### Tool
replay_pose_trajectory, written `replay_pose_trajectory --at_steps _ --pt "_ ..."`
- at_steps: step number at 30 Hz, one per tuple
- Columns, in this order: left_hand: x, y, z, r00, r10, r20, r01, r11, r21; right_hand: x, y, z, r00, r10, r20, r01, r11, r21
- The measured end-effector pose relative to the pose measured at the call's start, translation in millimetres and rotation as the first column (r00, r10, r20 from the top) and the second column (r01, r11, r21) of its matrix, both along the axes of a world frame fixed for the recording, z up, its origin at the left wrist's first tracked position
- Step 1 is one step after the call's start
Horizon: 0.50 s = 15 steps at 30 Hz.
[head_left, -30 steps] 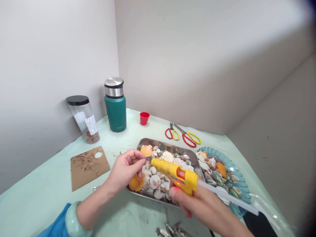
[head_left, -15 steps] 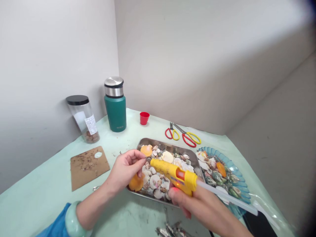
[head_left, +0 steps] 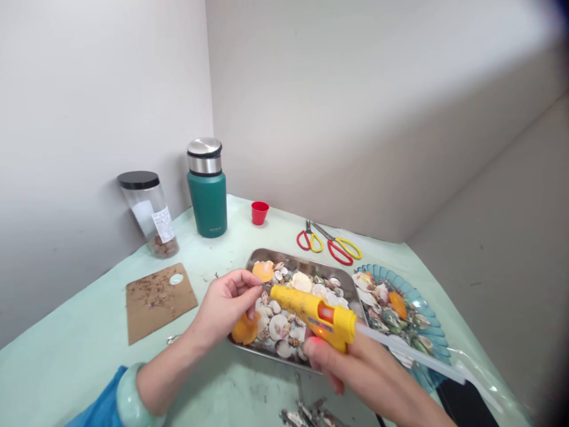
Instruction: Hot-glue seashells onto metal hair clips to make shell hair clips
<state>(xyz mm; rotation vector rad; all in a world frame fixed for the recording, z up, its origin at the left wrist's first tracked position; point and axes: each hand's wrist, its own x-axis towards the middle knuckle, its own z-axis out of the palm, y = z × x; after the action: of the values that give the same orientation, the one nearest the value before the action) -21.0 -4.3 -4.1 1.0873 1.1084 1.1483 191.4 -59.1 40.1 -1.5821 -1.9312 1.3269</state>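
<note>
My right hand is wrapped round a yellow glue gun, its red light lit and a long clear glue stick out of its back. The gun's nozzle points left, close to the fingertips of my left hand. Thumb and forefinger of that hand are pinched together; what they hold is too small to make out. Beneath both hands lies a metal tray of shells, with an orange shell at its back left and another orange shell under my left hand.
A blue plate of shells stands right of the tray. Scissors, a red cup, a green bottle and a clear jar stand or lie behind. Brown cardboard is at left, metal tools in front, a black object at right.
</note>
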Motion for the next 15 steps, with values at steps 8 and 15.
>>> replay_pose_trajectory --at_steps 8,15 --pt "-1.4 0.0 -2.1 1.000 -0.017 0.010 0.017 1.000 0.003 1.1 1.3 1.5 1.000 0.023 0.017 -0.022 1.000 -0.008" --pt "-1.2 -0.1 -1.6 1.000 -0.011 0.003 0.011 1.000 0.002 0.4 0.7 2.4 1.000 0.006 -0.009 -0.006 1.000 -0.011"
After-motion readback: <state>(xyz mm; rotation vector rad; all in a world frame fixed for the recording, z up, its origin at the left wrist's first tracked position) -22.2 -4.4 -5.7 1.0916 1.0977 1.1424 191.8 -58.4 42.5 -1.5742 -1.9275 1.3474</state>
